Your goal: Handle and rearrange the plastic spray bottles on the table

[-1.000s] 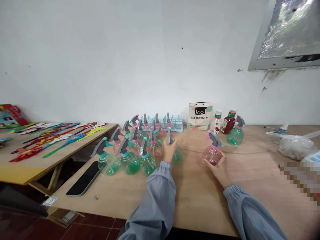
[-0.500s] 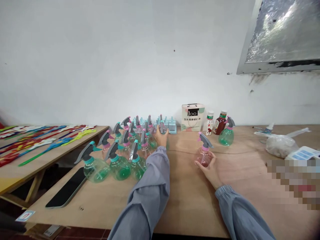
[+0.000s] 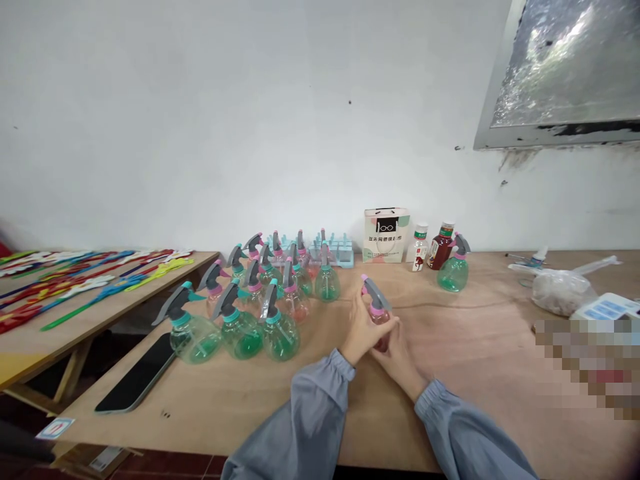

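A pink spray bottle (image 3: 379, 308) with a grey and pink trigger head stands between my two hands, its body mostly hidden by them. My left hand (image 3: 361, 328) is closed around its left side, near the neck, with the thumb across the front. Lower down, my right hand (image 3: 399, 359) grips the body from the right. To the left, several green and pink spray bottles stand grouped in rows; the closest to my hands at the back is a green spray bottle (image 3: 327, 283) with a grey and teal head.
Behind are a blue rack (image 3: 343, 252), a paper bag (image 3: 386, 247), a white bottle (image 3: 419, 250), a dark red bottle (image 3: 440, 248) and another green spray bottle (image 3: 453, 275). A phone (image 3: 136, 373) lies left; a plastic bag (image 3: 563, 291) lies right.
My left hand has let go of the green spray bottle at the back and come right onto the pink one. My right hand has moved left with the pink bottle.
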Tool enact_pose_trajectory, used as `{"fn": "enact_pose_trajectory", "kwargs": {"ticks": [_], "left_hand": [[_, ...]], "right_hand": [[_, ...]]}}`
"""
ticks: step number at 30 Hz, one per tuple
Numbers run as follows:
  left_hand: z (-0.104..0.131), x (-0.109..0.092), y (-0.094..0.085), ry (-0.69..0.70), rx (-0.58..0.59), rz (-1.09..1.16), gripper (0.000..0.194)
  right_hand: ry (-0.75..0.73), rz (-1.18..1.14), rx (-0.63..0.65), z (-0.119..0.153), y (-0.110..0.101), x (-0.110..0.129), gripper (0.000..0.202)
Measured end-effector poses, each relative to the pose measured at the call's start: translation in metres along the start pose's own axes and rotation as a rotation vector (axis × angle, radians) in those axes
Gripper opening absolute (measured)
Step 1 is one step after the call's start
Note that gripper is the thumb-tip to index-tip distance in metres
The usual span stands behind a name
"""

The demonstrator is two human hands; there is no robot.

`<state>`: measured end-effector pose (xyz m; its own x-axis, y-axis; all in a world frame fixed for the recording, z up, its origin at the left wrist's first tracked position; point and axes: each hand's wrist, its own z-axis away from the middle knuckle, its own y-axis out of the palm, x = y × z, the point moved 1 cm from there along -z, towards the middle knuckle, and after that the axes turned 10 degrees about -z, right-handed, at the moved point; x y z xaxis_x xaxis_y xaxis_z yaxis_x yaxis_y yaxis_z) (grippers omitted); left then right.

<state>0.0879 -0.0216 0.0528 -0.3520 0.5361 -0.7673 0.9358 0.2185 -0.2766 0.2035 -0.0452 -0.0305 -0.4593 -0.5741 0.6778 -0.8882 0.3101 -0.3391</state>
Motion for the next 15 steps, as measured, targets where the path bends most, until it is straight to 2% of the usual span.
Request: {"fn": "enact_pose_trajectory", "kwargs": {"ticks": [2, 4, 6, 7, 8, 10, 11, 13, 14, 15], "left_hand": [[0.004, 0.002, -0.004, -0.021, -0.043, -0.004, 0.081], [0.004, 0.005, -0.014, -0.024, -0.054, -0.006, 0.068], [0.003, 0.007, -0.027, -0.021, -0.044, -0.006, 0.061], [0.004, 0.008, -0.033, -0.023, -0.047, -0.01, 0.059], [0.004, 0.009, -0.039, -0.026, -0.052, -0.015, 0.057], [0.006, 0.01, -0.046, -0.042, -0.055, -0.01, 0.055], [0.007, 0.011, -0.049, -0.054, -0.047, 0.006, 0.054], [0.008, 0.011, -0.051, -0.081, -0.034, 0.053, 0.053], [0.008, 0.01, -0.052, -0.094, -0.031, 0.07, 0.051], [0.007, 0.01, -0.052, -0.108, -0.032, 0.077, 0.05]], "right_hand": [[0.002, -0.011, 0.104, 0.004, 0.001, 0.01, 0.089], [0.009, -0.026, 0.178, -0.001, -0.007, 0.012, 0.08], [0.027, -0.045, 0.125, -0.021, -0.027, 0.004, 0.06], [0.054, -0.051, 0.007, -0.036, -0.042, -0.004, 0.053], [0.098, -0.044, -0.153, -0.054, -0.06, -0.014, 0.053], [0.167, 0.037, -0.512, -0.093, -0.099, -0.038, 0.067], [0.194, 0.07, -0.614, -0.112, -0.118, -0.05, 0.075], [0.27, 0.107, -0.739, -0.146, -0.154, -0.075, 0.089], [0.377, 0.139, -0.797, -0.16, -0.169, -0.087, 0.096], [0.465, 0.165, -0.798, -0.17, -0.181, -0.099, 0.101]]}}
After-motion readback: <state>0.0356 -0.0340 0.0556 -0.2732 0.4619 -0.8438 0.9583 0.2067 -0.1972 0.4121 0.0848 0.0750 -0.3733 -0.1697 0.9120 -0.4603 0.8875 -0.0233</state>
